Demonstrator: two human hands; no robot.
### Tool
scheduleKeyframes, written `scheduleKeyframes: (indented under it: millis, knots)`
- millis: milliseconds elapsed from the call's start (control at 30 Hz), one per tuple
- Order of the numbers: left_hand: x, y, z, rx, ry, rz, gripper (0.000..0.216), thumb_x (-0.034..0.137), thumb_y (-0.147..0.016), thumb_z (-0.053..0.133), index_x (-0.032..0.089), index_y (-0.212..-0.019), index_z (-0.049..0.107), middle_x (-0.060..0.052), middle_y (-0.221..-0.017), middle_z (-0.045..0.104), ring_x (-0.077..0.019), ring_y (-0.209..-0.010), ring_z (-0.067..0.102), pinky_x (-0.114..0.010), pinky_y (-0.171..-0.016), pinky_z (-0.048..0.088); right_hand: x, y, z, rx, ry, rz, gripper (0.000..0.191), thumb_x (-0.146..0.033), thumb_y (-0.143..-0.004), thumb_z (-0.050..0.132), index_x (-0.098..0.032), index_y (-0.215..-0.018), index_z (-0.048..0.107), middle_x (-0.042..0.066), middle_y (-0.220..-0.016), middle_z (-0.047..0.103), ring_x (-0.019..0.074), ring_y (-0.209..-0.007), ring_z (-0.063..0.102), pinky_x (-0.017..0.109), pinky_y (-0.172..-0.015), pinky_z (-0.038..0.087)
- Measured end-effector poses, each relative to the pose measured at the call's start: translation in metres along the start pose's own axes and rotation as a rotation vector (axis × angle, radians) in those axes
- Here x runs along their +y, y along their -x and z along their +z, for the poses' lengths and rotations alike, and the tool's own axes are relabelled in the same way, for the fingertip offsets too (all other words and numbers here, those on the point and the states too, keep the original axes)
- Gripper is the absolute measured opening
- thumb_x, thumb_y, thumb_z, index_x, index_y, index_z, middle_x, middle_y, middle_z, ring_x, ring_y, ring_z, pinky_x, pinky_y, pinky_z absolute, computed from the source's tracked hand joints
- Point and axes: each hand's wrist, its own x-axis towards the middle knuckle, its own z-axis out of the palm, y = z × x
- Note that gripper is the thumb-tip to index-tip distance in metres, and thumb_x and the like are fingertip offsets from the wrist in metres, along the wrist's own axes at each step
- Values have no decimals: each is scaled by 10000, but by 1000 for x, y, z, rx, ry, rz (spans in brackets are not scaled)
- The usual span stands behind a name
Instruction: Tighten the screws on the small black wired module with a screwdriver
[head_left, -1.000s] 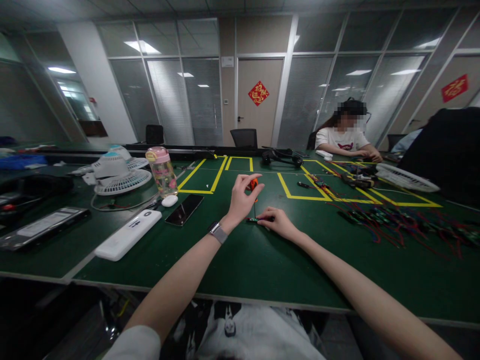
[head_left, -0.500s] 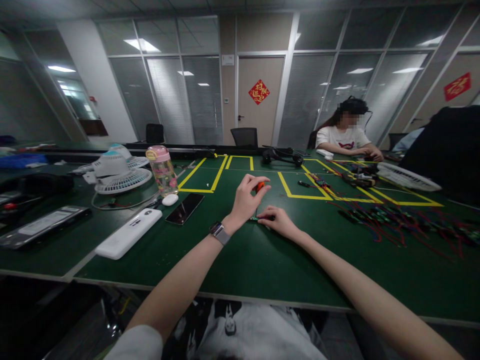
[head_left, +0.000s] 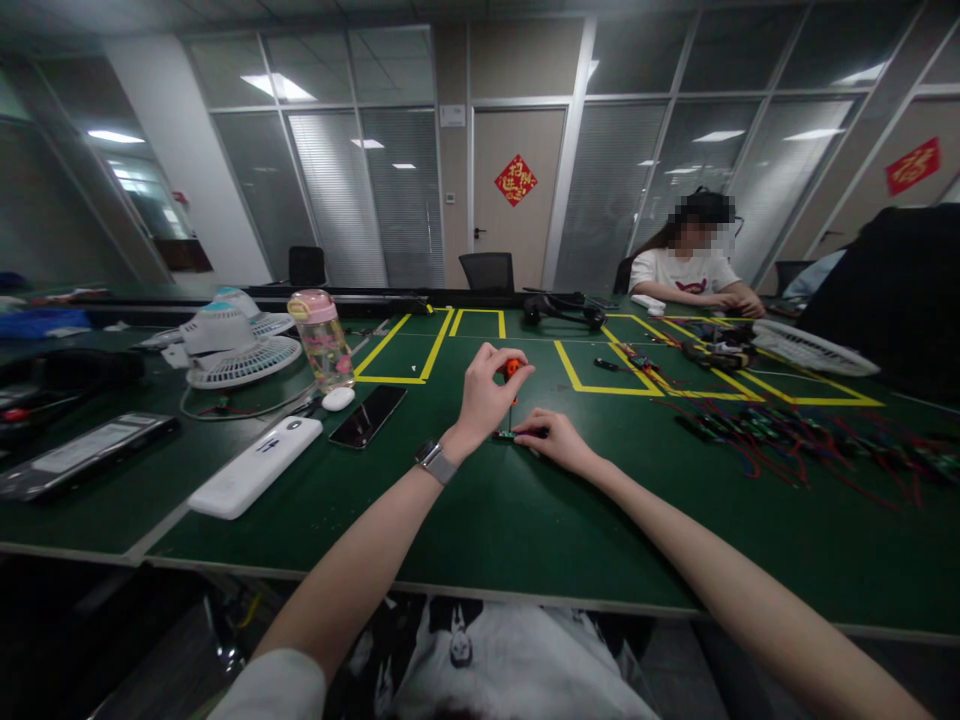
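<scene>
My left hand is closed round the orange handle of a small screwdriver, held upright with its tip down on a small green circuit board. My right hand lies on the green table just right of the board, its fingertips pinching the board's edge and pressing it flat. A watch sits on my left wrist.
Left of my hands lie a black phone, a white power bank, a white mouse-like object, a pink-capped bottle and a white fan. A heap of red-wired boards lies to the right. Another person sits across.
My left hand's fingers have shifted round the screwdriver handle, turning it in place. The right hand and the board have stayed where they were.
</scene>
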Motion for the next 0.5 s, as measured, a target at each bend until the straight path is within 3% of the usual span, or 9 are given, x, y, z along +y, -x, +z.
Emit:
scheduleKeyframes:
  millis: [100,267,500]
  knots:
    - [1,0,-2,-4,-53,22,25,201,-915,731,194,-938,723,-12,-869,603,-153,-796,610,-278,-789,542,-1,0,0,1,-4,0,149,-215,-828,773,-212,-957,847,63,-884,715,185,-771,656,319,-768,528]
    - [5,0,-1,-123,67,3,203,141,-1004,542,193,-1122,700,-56,-1043,663,-153,-886,664,-245,-763,556,-2,0,-1,-7,-4,8,151,-201,-828,772,-202,-960,846,65,-880,715,186,-772,661,315,-762,529]
    - [4,5,3,-39,-80,41,86,244,-921,739,206,-997,724,-16,-898,584,-144,-774,592,-256,-721,531,-3,1,0,-1,-8,18,146,-204,-827,774,-199,-956,844,64,-891,715,184,-770,668,320,-772,533]
